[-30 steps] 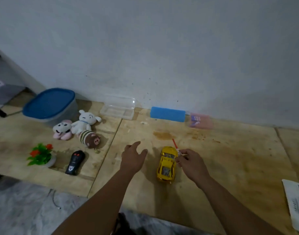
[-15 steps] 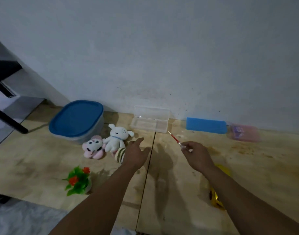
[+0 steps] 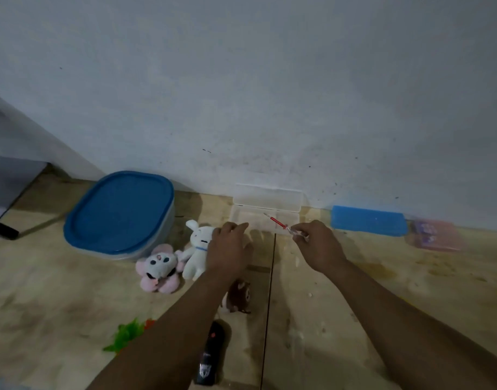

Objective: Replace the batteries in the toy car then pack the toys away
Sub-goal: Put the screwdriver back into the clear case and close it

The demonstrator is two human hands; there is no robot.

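My right hand pinches a small red-handled screwdriver, whose tip hangs over an open clear plastic case against the wall. My left hand reaches toward the case's left end with relaxed fingers and holds nothing. Left of that hand sit a white plush rabbit and a pink-and-white plush. A brown plush lies partly under my left forearm. A black remote lies near the bottom. The yellow toy car is out of view.
A large tub with a blue lid stands at the left by the wall. A blue case lid and a pink packet lie at the right along the wall. A small green plant peeks out beside my left arm.
Both hands have moved forward from the yellow car to the clear case, the right one carrying the screwdriver. The view has swung left and the car has dropped out of sight.
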